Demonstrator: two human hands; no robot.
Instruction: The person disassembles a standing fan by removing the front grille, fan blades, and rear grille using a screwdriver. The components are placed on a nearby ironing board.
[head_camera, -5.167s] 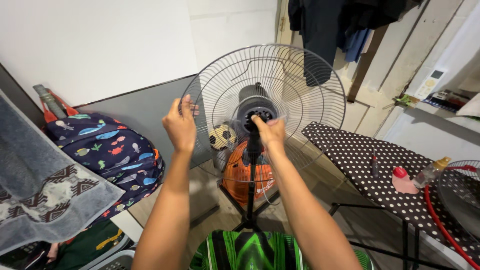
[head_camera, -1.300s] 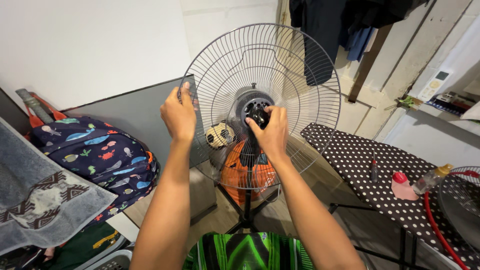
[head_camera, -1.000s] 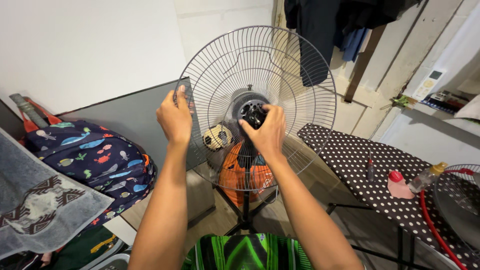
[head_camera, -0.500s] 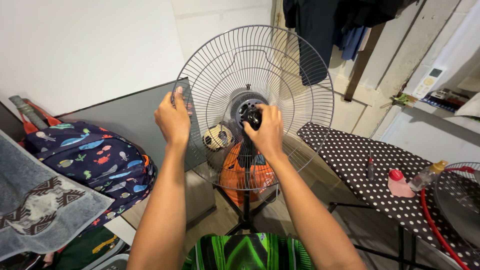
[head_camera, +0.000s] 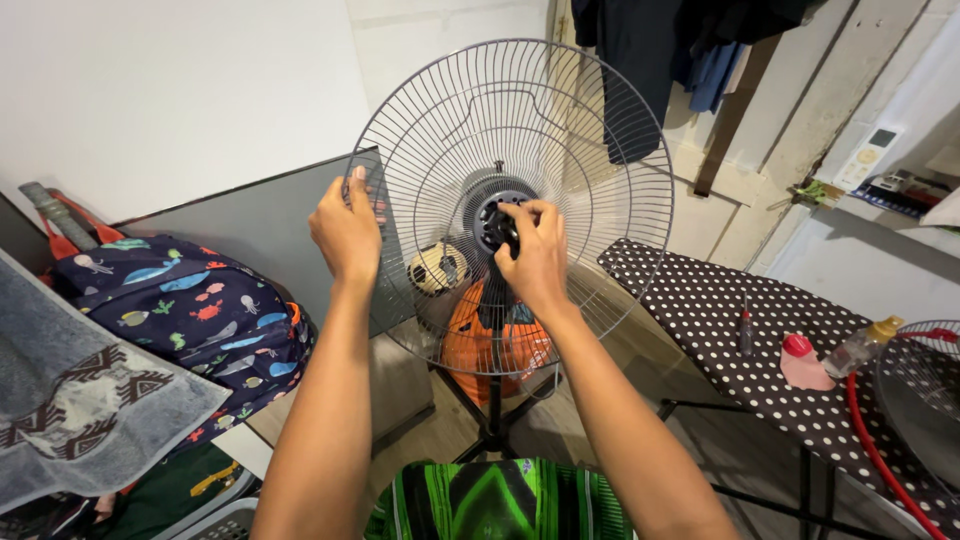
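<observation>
My right hand (head_camera: 537, 262) pinches hub nut (head_camera: 499, 226), just left of fingertips. Left hand (head_camera: 346, 232) clamps grille (head_camera: 590, 120) rim, well left of hub.

A white wall (head_camera: 180, 90) rises behind a grey panel (head_camera: 255, 235). Dark clothes (head_camera: 640, 40) hang above a wooden plank wall (head_camera: 800, 110). A polka-dot ironing board (head_camera: 720, 310) stands to the right over a pale wood floor (head_camera: 420, 430).
</observation>
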